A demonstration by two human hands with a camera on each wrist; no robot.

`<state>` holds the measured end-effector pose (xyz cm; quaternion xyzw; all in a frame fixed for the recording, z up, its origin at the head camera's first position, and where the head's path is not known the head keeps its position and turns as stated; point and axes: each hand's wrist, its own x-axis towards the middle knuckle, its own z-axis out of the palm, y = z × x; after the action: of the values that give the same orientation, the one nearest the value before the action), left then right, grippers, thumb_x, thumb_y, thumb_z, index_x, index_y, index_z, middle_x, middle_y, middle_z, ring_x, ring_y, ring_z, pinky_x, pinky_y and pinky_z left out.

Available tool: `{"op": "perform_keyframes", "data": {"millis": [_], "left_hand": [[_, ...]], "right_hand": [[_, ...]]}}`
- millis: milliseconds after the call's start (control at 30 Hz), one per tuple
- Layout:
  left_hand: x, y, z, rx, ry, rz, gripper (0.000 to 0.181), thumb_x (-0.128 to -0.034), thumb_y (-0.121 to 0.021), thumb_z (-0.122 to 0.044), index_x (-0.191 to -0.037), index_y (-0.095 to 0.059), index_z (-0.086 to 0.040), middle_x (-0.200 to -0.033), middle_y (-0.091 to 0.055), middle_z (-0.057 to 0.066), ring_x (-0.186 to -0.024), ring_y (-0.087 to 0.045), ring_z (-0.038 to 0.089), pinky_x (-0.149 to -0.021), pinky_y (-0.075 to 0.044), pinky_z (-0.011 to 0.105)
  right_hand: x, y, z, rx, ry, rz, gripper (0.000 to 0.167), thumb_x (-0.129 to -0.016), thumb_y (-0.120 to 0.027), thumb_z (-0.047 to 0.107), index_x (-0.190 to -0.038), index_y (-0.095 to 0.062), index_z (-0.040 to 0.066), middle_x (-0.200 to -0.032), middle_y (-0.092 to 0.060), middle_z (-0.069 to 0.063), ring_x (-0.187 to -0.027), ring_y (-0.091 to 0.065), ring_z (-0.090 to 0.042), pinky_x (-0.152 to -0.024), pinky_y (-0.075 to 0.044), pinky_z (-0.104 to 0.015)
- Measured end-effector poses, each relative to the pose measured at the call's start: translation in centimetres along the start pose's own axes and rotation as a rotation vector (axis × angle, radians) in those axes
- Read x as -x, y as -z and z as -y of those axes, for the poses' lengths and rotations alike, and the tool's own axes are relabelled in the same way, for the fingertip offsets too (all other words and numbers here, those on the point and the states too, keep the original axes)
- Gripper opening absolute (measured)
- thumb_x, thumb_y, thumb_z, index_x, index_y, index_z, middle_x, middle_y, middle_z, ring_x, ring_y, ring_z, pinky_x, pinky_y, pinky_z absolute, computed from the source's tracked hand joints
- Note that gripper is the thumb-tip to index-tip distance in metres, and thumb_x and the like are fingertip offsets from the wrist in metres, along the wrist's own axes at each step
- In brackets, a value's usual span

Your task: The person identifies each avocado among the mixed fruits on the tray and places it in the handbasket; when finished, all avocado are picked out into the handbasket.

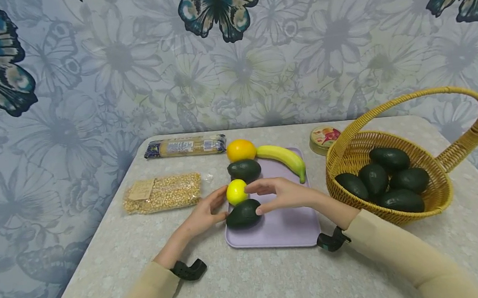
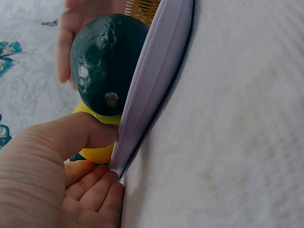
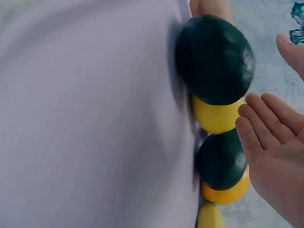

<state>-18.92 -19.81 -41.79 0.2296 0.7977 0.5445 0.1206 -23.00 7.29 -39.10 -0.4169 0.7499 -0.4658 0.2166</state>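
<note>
Table under both hands. Basket w/ 5 avocados right of R hand. Lilac tray below R hand, its left edge by L hand. Corn bag just beyond L hand. R hand: thumb & fingers spread wide, nothing held; L hand: loosely parted, nothing gripped. Banana beyond R hand. Near avocado btwn thumbs, contact unclear. 2nd avocado beyond fingertips, orange farther out. Lemon btwn both hands' fingertips.
</note>
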Motion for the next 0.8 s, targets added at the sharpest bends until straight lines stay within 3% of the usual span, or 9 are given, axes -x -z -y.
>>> {"op": "perform_keyframes", "data": {"millis": [333,567,800], "left_hand": [[-0.1,0.0,0.4,-0.007,-0.033,-0.001,0.070,-0.0832,-0.058,0.014,-0.143,-0.021,0.014,-0.147,-0.024,0.030,-0.133,-0.027,0.042,-0.109,-0.025,0.048],[-0.6,0.0,3.0,-0.001,-0.017,-0.022,0.073,-0.0845,-0.061,0.010,-0.147,-0.023,0.004,-0.149,-0.027,0.022,-0.135,-0.028,0.035,-0.111,-0.024,0.042],[-0.6,0.0,3.3,-0.006,-0.026,-0.021,0.073,-0.0847,-0.063,0.006,-0.147,-0.026,0.000,-0.150,-0.027,0.018,-0.136,-0.028,0.032,-0.111,-0.025,0.041]], "right_hand": [[-0.9,-0.6,-0.9,-0.050,-0.027,0.053,0.056,-0.082,-0.074,0.012,-0.132,-0.052,0.000,-0.132,-0.054,-0.009,-0.122,-0.050,-0.022,-0.102,-0.040,-0.030],[-0.9,-1.3,-1.1,-0.029,-0.079,0.092,0.058,-0.080,-0.076,0.016,-0.132,-0.054,0.005,-0.132,-0.054,-0.004,-0.121,-0.050,-0.018,-0.102,-0.040,-0.030],[-0.8,-1.8,-1.2,-0.020,-0.067,0.138,0.058,-0.081,-0.076,0.017,-0.133,-0.053,0.007,-0.134,-0.053,0.001,-0.120,-0.049,-0.009,-0.101,-0.040,-0.025]]}}
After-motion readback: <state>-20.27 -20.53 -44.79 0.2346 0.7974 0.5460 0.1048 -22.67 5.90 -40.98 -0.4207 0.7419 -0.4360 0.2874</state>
